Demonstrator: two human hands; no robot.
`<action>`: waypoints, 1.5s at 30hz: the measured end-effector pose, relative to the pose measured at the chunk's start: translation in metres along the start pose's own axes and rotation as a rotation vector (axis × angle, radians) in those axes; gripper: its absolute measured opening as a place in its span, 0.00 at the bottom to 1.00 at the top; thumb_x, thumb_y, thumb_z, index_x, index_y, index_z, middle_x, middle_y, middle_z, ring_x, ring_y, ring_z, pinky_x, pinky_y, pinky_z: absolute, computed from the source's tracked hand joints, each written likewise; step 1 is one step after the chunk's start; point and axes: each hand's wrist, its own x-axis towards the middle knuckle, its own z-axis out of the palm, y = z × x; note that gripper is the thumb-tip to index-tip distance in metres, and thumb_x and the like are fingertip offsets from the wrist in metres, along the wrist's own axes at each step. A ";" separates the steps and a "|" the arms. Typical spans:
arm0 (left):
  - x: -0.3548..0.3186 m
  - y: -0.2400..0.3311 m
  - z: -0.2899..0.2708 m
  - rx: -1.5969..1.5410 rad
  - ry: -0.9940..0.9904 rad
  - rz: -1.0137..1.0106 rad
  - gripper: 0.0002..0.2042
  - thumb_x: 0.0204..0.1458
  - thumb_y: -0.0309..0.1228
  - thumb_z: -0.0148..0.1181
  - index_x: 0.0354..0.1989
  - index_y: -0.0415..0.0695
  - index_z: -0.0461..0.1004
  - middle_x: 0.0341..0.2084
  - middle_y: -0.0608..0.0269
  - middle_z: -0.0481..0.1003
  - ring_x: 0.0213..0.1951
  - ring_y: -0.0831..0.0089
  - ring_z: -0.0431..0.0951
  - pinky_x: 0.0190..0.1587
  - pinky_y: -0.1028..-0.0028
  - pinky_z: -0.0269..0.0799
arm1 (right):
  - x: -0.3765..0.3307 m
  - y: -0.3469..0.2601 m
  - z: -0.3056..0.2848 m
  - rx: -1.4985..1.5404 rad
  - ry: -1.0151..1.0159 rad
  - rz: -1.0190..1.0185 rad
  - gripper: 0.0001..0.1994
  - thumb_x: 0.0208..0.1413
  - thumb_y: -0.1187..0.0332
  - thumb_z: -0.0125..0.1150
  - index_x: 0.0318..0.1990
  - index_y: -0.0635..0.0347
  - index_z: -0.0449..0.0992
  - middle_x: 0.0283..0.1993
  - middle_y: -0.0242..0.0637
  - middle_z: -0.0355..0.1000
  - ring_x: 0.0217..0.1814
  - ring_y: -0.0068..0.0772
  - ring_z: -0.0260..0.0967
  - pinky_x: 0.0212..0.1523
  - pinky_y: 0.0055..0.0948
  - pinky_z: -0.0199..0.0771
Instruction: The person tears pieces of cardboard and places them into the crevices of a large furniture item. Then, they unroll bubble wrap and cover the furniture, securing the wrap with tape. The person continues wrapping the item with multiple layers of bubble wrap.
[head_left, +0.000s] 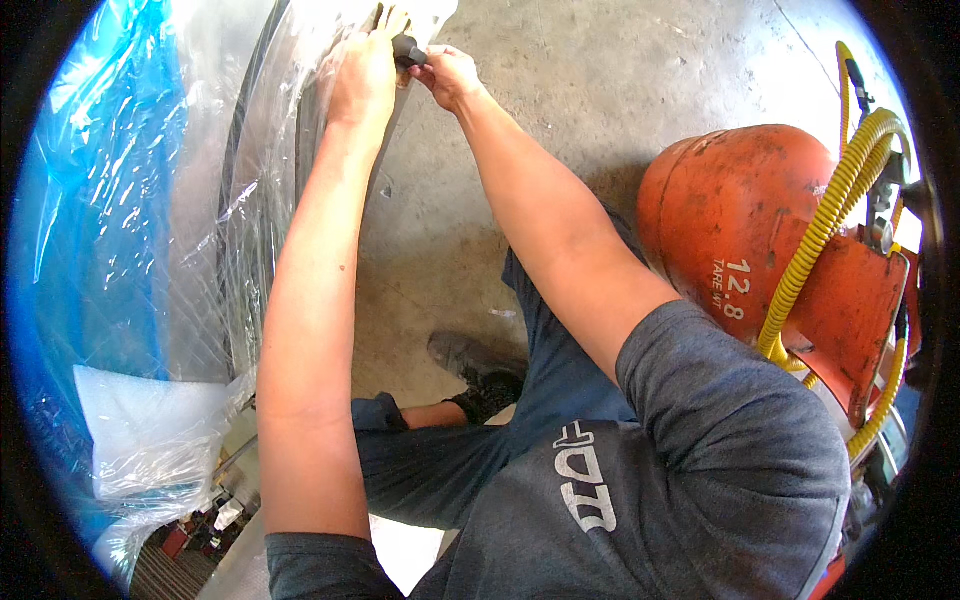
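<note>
My left hand point(365, 70) presses on the clear plastic wrap point(255, 190) at the top of a large wrapped object with a dark curved rim. My right hand point(447, 75) sits just right of it, fingers pinched on a small dark tool point(408, 50) held between both hands against the wrap. Both arms stretch far forward from the lower edge. The tool's tip is hidden by my fingers.
Blue plastic film point(90, 200) covers the left side, with a white foam pad point(150, 420) lower down. An orange gas cylinder point(750, 220) with a yellow corrugated hose point(830, 210) stands at the right. Concrete floor point(600, 90) lies ahead, my shoe point(470, 360) below.
</note>
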 end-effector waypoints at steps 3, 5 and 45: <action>-0.003 0.005 -0.002 -0.161 0.014 -0.007 0.11 0.59 0.29 0.50 0.39 0.40 0.79 0.35 0.48 0.80 0.39 0.49 0.81 0.42 0.55 0.77 | 0.000 -0.005 0.000 0.018 -0.031 0.018 0.01 0.59 0.79 0.56 0.36 0.64 0.72 0.33 0.39 0.74 0.26 0.30 0.73 0.26 0.26 0.82; -0.001 0.007 -0.003 -0.085 0.020 0.010 0.11 0.59 0.30 0.54 0.48 0.47 0.78 0.35 0.49 0.80 0.41 0.54 0.82 0.46 0.57 0.77 | -0.001 -0.009 -0.002 0.002 -0.046 0.037 0.01 0.59 0.79 0.57 0.36 0.64 0.72 0.33 0.39 0.74 0.26 0.30 0.73 0.26 0.27 0.83; -0.220 0.027 -0.047 -0.606 -0.632 -0.136 0.18 0.59 0.34 0.59 0.56 0.41 0.74 0.47 0.48 0.79 0.49 0.52 0.79 0.53 0.60 0.74 | -0.080 -0.032 0.024 -0.211 0.087 -0.063 0.14 0.50 0.65 0.76 0.39 0.59 0.77 0.28 0.28 0.75 0.25 0.15 0.68 0.26 0.17 0.64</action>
